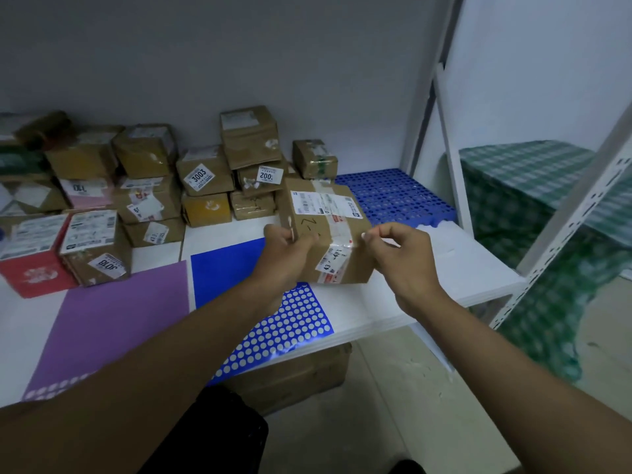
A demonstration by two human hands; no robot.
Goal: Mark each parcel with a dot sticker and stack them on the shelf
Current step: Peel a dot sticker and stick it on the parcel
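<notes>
1. Far left of the left hand: a stacked pile of parcels (143, 186) against the wall, mostly brown cartons with shipping labels, plus a red box (32, 261) at the front. Can't make out a dot sticker on any of them, so can't say how many are marked.
2. Below and left of the left hand: purple sticker sheet (113, 323) flat on the white shelf board (427, 278). Most of it reads as plain purple; a few dots visible only at its near edge.
3. Directly under the left forearm: blue dot sticker sheet (294, 319), rows of pale dots in its near part, the far part plain blue.
4. Left hand (285, 249): fingers curled round the left edge of the brown parcel (328, 230), holding it tilted and raised above the shelf board.
5. Right hand (398, 249): thumb and forefinger pinched together at the parcel's right top edge. Whether a sticker sits between them: can't tell, too small.
6. Beyond the right hand: blue perforated shelf mat (396, 196), nothing stacked on it; white shelf upright (561, 213) further right.
7. Status, my read: mid-task, current parcel in the marking step. Left to do: confirm the dot is on, stack it, then repeat for whatever remains unmarked.
</notes>
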